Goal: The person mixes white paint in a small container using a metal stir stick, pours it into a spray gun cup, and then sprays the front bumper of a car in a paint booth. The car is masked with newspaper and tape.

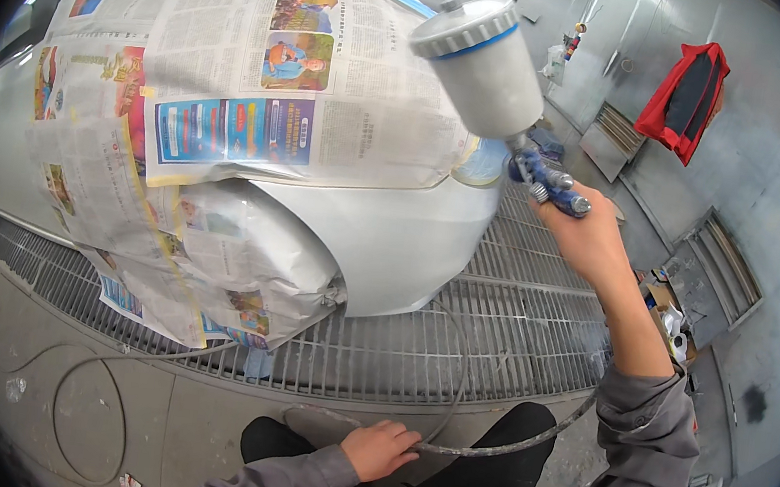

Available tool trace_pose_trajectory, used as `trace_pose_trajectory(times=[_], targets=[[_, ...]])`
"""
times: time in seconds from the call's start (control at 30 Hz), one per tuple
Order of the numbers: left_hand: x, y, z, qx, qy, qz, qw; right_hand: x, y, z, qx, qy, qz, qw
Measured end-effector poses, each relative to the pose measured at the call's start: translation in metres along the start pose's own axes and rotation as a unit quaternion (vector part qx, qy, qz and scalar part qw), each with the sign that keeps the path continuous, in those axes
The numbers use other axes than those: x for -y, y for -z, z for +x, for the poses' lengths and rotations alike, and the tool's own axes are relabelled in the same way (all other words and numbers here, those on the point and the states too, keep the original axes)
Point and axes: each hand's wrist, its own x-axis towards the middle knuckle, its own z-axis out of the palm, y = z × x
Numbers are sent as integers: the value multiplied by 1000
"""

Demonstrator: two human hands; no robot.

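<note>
My right hand [590, 237] is wrapped round the handle of a spray gun [553, 181] with blue fittings, raised at the car's front corner. On top of the gun sits a tilted grey paint cup [496, 76] with a ribbed lid and a blue ring. Below it is the pale silver fender [392, 229] of a car, bare around the wheel arch. Taped newspaper [354, 142] covers the car above the fender and over the wheel. My left hand [379, 452], low in front of my knees, has its fingers curled round a grey air hose [491, 448].
Metal floor grating [535, 330] runs under the car. The hose loops on the concrete [194, 414] at the left. A red and black cloth item [685, 103] hangs on the right wall, above leaning vent panels [723, 265]. A cardboard box of supplies [669, 312] stands at the right.
</note>
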Motion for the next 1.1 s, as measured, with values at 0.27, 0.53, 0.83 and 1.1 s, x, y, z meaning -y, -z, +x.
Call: trace_pose_trajectory(times=[0.27, 0.53, 0.83, 1.1], targets=[[3, -2, -12, 26, -13, -2, 1000, -4, 12, 2, 92, -56, 149, 983], [22, -7, -30, 81, -18, -26, 996, -3, -9, 0, 60, -140, 170, 973], [53, -4, -76, 193, 77, -35, 978, 97, -127, -15, 203, -39, 388, 898], [114, -15, -137, 140, 235, 68, 959, 60, -145, -59, 210, -10, 442, 872]])
